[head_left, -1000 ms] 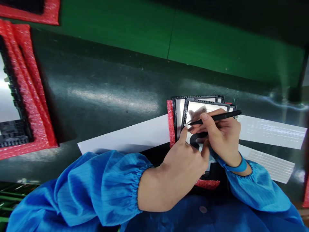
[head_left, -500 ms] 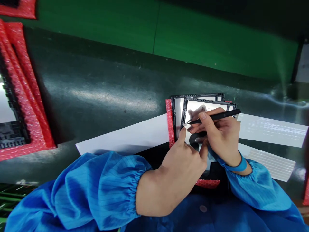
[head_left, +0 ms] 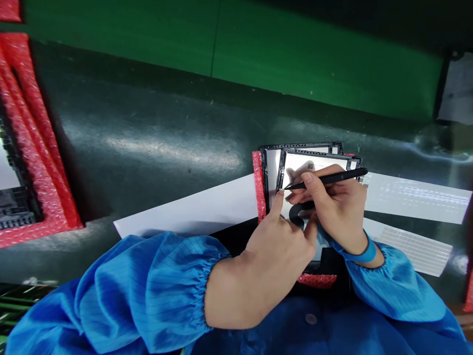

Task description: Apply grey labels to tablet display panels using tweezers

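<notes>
My right hand (head_left: 334,209) grips black tweezers (head_left: 342,175) like a pen. Their fine tip points left and rests close to the left inner edge of a black-framed panel (head_left: 325,161) with a shiny silver face. My left hand (head_left: 279,249) presses its stretched index fingertip at that edge, right by the tweezer tip. The left thumb is apart from the index finger, and the other fingers are partly hidden beneath the hand. A similar black-framed panel (head_left: 271,170) lies underneath, turned slightly. Red bubble wrap (head_left: 259,190) shows below both.
White strips (head_left: 185,209) extend left of the panels, and a white sheet (head_left: 417,199) and a lined label sheet (head_left: 414,246) lie to the right. At the far left, more red bubble wrap (head_left: 55,182) holds another black-framed part (head_left: 20,207). The worktop (head_left: 148,118) is dark green.
My left index fingertip has moved slightly up to the tweezer tip, now covering the spot where a small white piece showed. The view has shifted a little; the right hand keeps its grip.
</notes>
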A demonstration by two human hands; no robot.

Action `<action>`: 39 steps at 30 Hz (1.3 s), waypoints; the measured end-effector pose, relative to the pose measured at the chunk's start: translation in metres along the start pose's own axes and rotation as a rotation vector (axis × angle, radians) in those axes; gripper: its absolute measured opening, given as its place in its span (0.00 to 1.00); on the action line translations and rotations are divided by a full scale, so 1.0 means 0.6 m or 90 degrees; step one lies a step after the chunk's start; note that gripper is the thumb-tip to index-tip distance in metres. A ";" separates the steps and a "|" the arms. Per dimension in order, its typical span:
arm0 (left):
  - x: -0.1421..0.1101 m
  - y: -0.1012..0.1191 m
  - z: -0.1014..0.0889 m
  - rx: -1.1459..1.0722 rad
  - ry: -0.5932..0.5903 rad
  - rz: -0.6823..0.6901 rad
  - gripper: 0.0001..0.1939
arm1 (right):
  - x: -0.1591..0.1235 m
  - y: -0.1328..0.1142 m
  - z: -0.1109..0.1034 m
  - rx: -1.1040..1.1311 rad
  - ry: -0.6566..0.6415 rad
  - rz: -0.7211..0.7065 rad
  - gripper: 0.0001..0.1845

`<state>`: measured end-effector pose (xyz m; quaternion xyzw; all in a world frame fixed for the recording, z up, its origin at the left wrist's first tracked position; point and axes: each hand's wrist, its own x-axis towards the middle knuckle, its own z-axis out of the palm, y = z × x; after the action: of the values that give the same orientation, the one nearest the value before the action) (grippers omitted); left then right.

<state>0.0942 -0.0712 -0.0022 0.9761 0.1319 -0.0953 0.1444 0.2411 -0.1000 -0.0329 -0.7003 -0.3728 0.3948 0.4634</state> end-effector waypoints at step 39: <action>-0.004 0.011 0.007 0.066 0.004 0.023 0.23 | -0.004 -0.004 0.005 -0.014 0.027 -0.047 0.13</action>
<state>0.0931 -0.0791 -0.0038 0.9848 0.1092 -0.0962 0.0947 0.2374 -0.1002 -0.0307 -0.6993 -0.3928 0.3583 0.4778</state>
